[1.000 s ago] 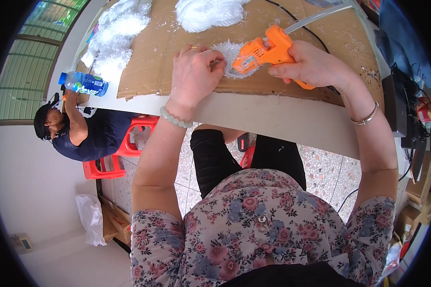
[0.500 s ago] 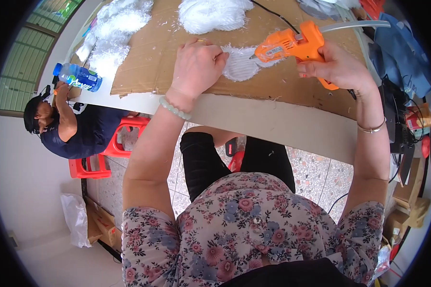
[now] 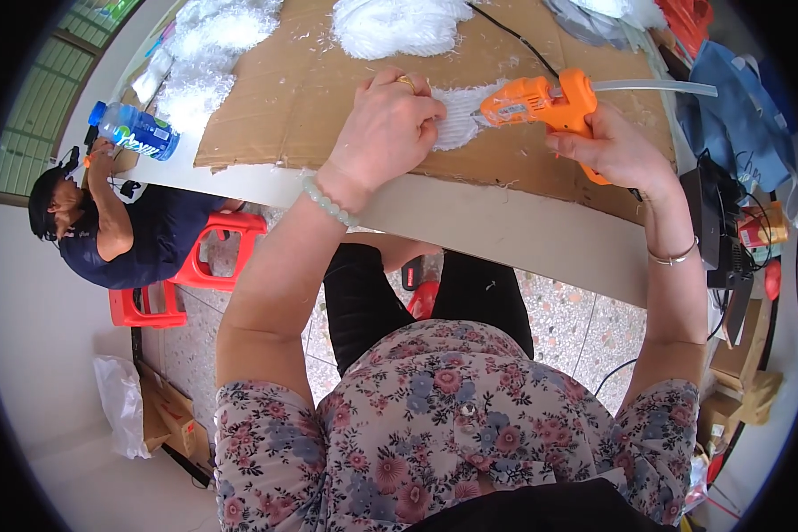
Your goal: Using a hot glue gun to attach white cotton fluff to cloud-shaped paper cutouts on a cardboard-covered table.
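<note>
My right hand (image 3: 616, 146) is wrapped round the handle of an orange hot glue gun (image 3: 541, 102). A translucent glue stick (image 3: 656, 86) sticks out of the gun's back end. Its nozzle points left and meets the right side of a white ribbed, fuzzy-edged piece of fabric (image 3: 459, 115) on the cardboard. My left hand (image 3: 386, 124) is closed at the left side of that piece, thumb and fingers pinched on it. Part of the fabric is hidden behind those fingers.
Brown cardboard (image 3: 284, 106) covers the table (image 3: 523, 226). White fluffy bundles (image 3: 399, 27) lie at the far side, with a fluffy heap (image 3: 208, 62) far left. A black cord (image 3: 514, 31) runs to the gun. A bottle (image 3: 133, 131) stands near a seated person (image 3: 106, 213) at left.
My left hand has shifted right over the white fabric and covers more of it. The glue gun has dropped slightly nearer, its nozzle still at the fabric. The whole view has shifted slightly.
</note>
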Demonstrator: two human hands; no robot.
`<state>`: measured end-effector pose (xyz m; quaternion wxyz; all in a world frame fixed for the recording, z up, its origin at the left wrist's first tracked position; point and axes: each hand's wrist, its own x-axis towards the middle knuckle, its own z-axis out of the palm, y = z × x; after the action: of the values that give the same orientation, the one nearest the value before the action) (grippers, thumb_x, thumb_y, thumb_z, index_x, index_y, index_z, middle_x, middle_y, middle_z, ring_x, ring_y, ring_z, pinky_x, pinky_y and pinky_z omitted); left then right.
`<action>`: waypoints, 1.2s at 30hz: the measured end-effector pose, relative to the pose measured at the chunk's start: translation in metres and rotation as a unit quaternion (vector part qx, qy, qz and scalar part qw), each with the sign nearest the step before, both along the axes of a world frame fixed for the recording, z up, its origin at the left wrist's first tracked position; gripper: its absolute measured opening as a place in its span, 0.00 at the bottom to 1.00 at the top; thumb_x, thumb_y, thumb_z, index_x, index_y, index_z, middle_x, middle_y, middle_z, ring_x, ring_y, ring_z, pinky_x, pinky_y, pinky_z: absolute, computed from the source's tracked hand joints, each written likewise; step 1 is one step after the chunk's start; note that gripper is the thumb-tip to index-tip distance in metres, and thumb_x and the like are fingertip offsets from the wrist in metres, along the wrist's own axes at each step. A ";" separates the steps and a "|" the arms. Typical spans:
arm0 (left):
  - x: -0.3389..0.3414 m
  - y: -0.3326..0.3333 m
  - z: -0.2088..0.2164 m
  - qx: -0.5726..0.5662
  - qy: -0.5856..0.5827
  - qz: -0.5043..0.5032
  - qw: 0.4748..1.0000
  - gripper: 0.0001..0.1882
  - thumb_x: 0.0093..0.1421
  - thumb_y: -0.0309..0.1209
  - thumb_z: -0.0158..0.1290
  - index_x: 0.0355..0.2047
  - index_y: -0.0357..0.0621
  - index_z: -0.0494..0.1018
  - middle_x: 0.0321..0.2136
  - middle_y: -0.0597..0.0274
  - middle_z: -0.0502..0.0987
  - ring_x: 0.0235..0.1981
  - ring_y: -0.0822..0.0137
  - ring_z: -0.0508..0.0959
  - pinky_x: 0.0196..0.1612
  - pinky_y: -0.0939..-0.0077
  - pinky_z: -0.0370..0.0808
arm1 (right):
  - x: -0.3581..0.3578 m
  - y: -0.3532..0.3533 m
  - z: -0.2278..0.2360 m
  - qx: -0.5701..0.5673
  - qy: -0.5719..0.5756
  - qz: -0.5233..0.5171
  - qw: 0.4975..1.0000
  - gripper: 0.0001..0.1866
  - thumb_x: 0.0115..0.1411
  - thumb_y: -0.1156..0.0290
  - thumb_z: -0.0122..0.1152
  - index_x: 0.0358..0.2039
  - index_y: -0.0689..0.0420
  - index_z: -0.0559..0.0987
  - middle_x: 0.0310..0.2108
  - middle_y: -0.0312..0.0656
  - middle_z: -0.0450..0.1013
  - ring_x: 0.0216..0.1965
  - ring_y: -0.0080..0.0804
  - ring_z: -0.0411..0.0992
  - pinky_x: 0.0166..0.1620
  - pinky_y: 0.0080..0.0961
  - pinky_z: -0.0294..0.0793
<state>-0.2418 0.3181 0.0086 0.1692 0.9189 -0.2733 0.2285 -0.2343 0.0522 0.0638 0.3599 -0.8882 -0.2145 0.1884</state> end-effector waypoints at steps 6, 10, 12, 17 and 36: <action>-0.001 -0.001 0.000 0.006 0.000 0.008 1.000 0.07 0.45 0.25 0.50 0.23 0.48 0.78 0.29 0.64 0.74 0.42 0.57 0.69 0.47 0.59 0.63 | 0.004 -0.002 -0.013 0.052 0.020 0.016 0.998 0.12 0.55 0.73 0.57 0.39 0.61 0.70 0.29 0.32 0.68 0.31 0.19 0.65 0.37 0.17 0.65; -0.001 -0.001 0.001 0.010 0.004 0.012 1.000 0.07 0.45 0.25 0.50 0.23 0.48 0.78 0.29 0.64 0.74 0.42 0.57 0.69 0.47 0.59 0.63 | 0.001 0.001 -0.012 0.049 0.024 0.013 0.998 0.12 0.55 0.73 0.56 0.40 0.61 0.69 0.29 0.32 0.68 0.31 0.19 0.65 0.37 0.18 0.66; -0.001 -0.001 0.001 0.011 0.006 0.014 1.000 0.07 0.46 0.25 0.50 0.23 0.48 0.78 0.29 0.64 0.75 0.42 0.57 0.69 0.47 0.59 0.63 | 0.001 0.002 -0.010 0.046 0.025 0.010 0.999 0.12 0.55 0.73 0.56 0.40 0.61 0.69 0.29 0.32 0.68 0.31 0.19 0.65 0.37 0.17 0.66; 0.000 0.001 -0.002 0.007 0.004 0.014 1.000 0.07 0.46 0.25 0.50 0.23 0.49 0.78 0.30 0.64 0.75 0.42 0.57 0.69 0.48 0.59 0.63 | 0.000 0.001 -0.011 0.031 0.021 0.019 0.999 0.12 0.55 0.75 0.55 0.41 0.61 0.69 0.29 0.33 0.68 0.30 0.19 0.64 0.35 0.17 0.65; 0.005 0.007 -0.004 0.001 0.029 0.014 0.999 0.11 0.45 0.23 0.47 0.24 0.52 0.79 0.31 0.65 0.76 0.42 0.57 0.69 0.44 0.61 0.65 | -0.003 0.006 -0.009 0.043 0.064 0.019 0.997 0.18 0.55 0.76 0.54 0.45 0.60 0.64 0.28 0.34 0.67 0.27 0.19 0.64 0.33 0.16 0.66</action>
<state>-0.2372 0.3250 0.0042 0.1732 0.9292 -0.2552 0.2038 -0.2371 0.0579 0.0552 0.4066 -0.8541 -0.2161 0.2421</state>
